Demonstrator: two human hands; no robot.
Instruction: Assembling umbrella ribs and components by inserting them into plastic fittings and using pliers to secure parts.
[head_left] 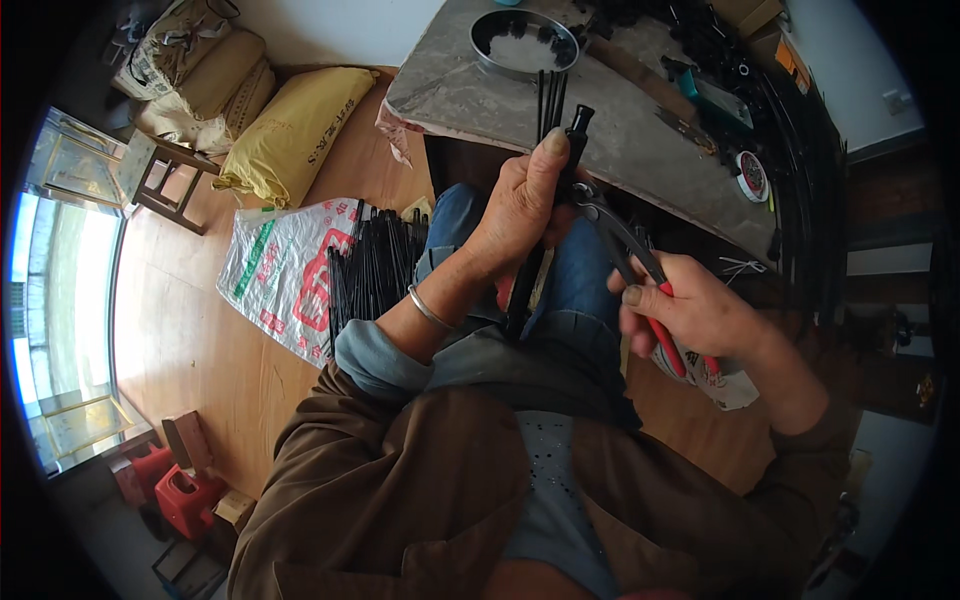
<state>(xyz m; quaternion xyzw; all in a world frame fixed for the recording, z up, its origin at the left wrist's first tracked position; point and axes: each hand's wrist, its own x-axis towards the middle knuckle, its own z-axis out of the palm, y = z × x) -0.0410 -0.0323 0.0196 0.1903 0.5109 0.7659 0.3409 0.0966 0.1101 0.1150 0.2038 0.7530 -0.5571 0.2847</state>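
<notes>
My left hand [520, 205] is closed round a bundle of black rods [549, 100]. Several thin rods and one thicker black tube with a flared end rise above the thumb. The lower part of the bundle runs down between my knees. A silver bangle [428, 308] circles my left wrist. In my right hand [690, 310] is a pair of pliers with red grips [630, 240]. Their dark jaws lie against or just beside the bundle, at the left hand's fingers. I cannot tell whether the jaws grip anything, as the fingers partly hide that spot.
A grey worktable [440, 85] stands ahead, bearing a round metal dish [524, 44] of black pieces, a green box [715, 100] and a small round tub [751, 177]. More black rods [375, 260] lie on a white plastic sack [290, 270]. Yellow sacks [300, 130] sit at far left.
</notes>
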